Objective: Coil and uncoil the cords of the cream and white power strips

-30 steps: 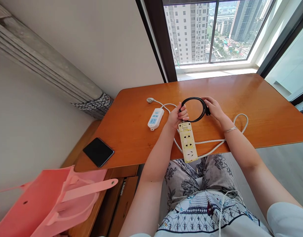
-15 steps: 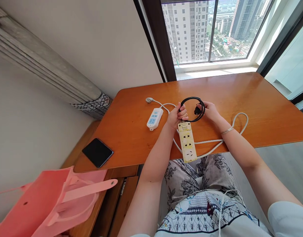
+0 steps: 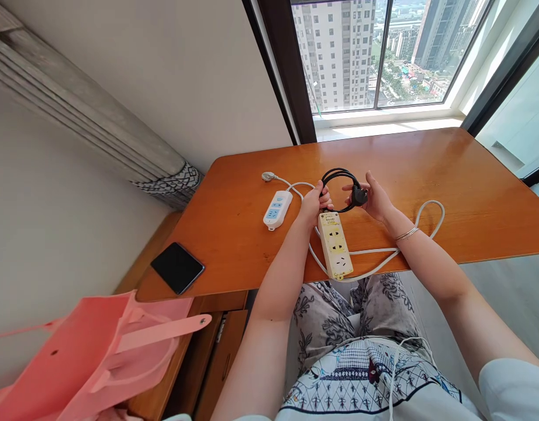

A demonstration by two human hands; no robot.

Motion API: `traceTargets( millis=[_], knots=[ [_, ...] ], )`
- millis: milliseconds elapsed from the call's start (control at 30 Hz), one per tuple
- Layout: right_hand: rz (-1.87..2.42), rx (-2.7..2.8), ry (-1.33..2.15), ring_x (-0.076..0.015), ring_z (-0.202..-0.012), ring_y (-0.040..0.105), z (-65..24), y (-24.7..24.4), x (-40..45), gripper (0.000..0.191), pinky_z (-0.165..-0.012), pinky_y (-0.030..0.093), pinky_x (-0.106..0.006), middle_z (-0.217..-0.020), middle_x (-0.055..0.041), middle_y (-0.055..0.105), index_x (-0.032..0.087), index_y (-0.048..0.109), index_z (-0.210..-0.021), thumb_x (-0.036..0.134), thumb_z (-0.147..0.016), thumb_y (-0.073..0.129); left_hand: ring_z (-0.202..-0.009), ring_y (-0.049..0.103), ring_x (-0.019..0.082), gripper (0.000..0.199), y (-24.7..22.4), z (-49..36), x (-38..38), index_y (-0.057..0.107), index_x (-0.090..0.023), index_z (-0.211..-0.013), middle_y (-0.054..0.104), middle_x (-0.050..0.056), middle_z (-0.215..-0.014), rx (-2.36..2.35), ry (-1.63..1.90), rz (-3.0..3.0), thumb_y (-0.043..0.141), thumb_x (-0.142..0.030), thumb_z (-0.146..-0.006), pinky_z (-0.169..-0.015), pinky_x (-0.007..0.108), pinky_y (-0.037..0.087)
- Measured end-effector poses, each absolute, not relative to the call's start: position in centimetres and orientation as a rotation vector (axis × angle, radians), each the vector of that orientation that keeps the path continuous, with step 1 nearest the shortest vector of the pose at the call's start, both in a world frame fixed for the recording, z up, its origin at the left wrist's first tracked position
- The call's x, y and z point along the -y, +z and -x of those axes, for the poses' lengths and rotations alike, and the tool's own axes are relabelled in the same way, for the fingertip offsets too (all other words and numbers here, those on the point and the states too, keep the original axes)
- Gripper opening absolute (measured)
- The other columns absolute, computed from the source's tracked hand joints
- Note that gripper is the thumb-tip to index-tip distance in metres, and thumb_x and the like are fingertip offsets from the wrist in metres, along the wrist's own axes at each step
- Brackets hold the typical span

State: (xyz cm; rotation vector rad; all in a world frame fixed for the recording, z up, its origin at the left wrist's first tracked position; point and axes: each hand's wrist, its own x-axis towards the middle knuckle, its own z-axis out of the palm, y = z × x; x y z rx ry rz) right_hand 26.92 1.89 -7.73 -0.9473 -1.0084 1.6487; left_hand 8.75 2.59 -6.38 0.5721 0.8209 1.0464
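Note:
My left hand (image 3: 317,200) is closed around one side of a coiled black power cord (image 3: 338,173), just above a yellowed power strip (image 3: 335,245) at the desk's front edge. On the coil's right side hangs a black plug (image 3: 359,196). My right hand (image 3: 375,197) is beside that plug with its fingers apart, thumb up; some fingers are behind the plug and cord. A smaller white power strip (image 3: 278,209) lies left of my left hand, its white plug (image 3: 268,176) behind it. A white cord (image 3: 379,250) loops across the desk under my right forearm.
A black phone or tablet (image 3: 177,268) lies at the left end of the brown wooden desk (image 3: 243,234). Below it, at the left, is an open pink bag (image 3: 85,345) with a strap. A window (image 3: 379,55) stands behind the desk.
My right hand has opened its fingers and turned thumb up. The black plug has swung right, to the outside of the coil. The yellowed strip has shifted slightly upward.

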Motion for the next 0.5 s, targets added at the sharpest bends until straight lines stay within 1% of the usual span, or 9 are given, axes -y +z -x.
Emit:
traceTargets(
  millis=[67, 133, 167, 233, 367, 433, 500],
  knots=[
    [0.972, 1.037, 1.594, -0.0158, -0.073, 0.067, -26.9, -7.7, -1.7, 0.050, -0.068, 0.053, -0.025, -0.072, -0.0013, 0.067, 0.018, 0.069, -0.085, 0.065, -0.070, 0.080, -0.038, 0.020, 0.002, 0.056, -6.4, -8.7, -2.6, 0.040, -0.020, -0.067, 0.021, -0.012, -0.049, -0.832, 1.058, -0.589, 0.072, -0.061, -0.088, -0.041, 0.015, 0.034],
    [1.004, 1.087, 1.574, -0.0154, -0.077, 0.067, -27.0, -7.7, -1.5, 0.040, -0.065, 0.050, -0.023, -0.076, 0.0001, 0.068, 0.019, 0.067, -0.083, 0.046, -0.062, 0.088, -0.038, 0.021, 0.002, 0.055, -6.3, -8.6, -2.6, 0.042, -0.019, -0.067, 0.022, -0.012, -0.048, -0.837, 1.060, -0.621, 0.070, -0.061, -0.090, -0.041, 0.015, 0.035],
    [1.017, 1.110, 1.589, -0.0161, -0.078, 0.068, -27.1, -7.6, -1.5, 0.037, -0.064, 0.050, -0.023, -0.079, -0.0004, 0.069, 0.019, 0.066, -0.083, 0.037, -0.060, 0.088, -0.038, 0.021, 0.002, 0.055, -6.3, -8.5, -2.5, 0.042, -0.019, -0.066, 0.023, -0.012, -0.047, -0.836, 1.058, -0.635, 0.069, -0.060, -0.091, -0.042, 0.015, 0.035],
    [1.039, 1.134, 1.635, -0.0174, -0.081, 0.069, -27.4, -7.5, -1.4, 0.031, -0.063, 0.051, -0.024, -0.086, -0.0026, 0.072, 0.018, 0.067, -0.086, 0.025, -0.059, 0.081, -0.037, 0.021, 0.002, 0.055, -6.1, -8.5, -2.5, 0.043, -0.018, -0.066, 0.023, -0.012, -0.047, -0.834, 1.052, -0.650, 0.067, -0.060, -0.092, -0.042, 0.015, 0.035],
    [1.138, 1.153, 1.655, -0.0159, -0.077, 0.070, -28.4, -6.7, -1.5, 0.036, -0.060, 0.052, -0.024, -0.102, -0.0063, 0.077, 0.018, 0.066, -0.096, 0.014, -0.060, 0.068, -0.036, 0.020, 0.002, 0.055, -5.9, -8.3, -2.5, 0.043, -0.019, -0.066, 0.022, -0.012, -0.046, -0.825, 1.050, -0.638, 0.067, -0.061, -0.092, -0.041, 0.014, 0.034],
    [1.193, 1.184, 1.647, -0.0165, -0.073, 0.071, -28.8, -6.4, -1.6, 0.040, -0.059, 0.054, -0.026, -0.103, -0.0068, 0.077, 0.019, 0.064, -0.101, 0.013, -0.062, 0.066, -0.036, 0.020, 0.002, 0.055, -5.9, -8.1, -2.5, 0.043, -0.019, -0.066, 0.022, -0.012, -0.046, -0.812, 1.065, -0.626, 0.066, -0.060, -0.093, -0.041, 0.013, 0.035],
    [1.228, 1.229, 1.621, -0.0173, -0.070, 0.071, -29.1, -6.2, -1.6, 0.044, -0.058, 0.054, -0.026, -0.099, -0.0060, 0.077, 0.020, 0.062, -0.107, 0.013, -0.064, 0.064, -0.035, 0.021, 0.002, 0.055, -5.8, -7.9, -2.6, 0.043, -0.018, -0.066, 0.022, -0.012, -0.045, -0.802, 1.073, -0.617, 0.064, -0.060, -0.094, -0.041, 0.013, 0.035]
  ],
)
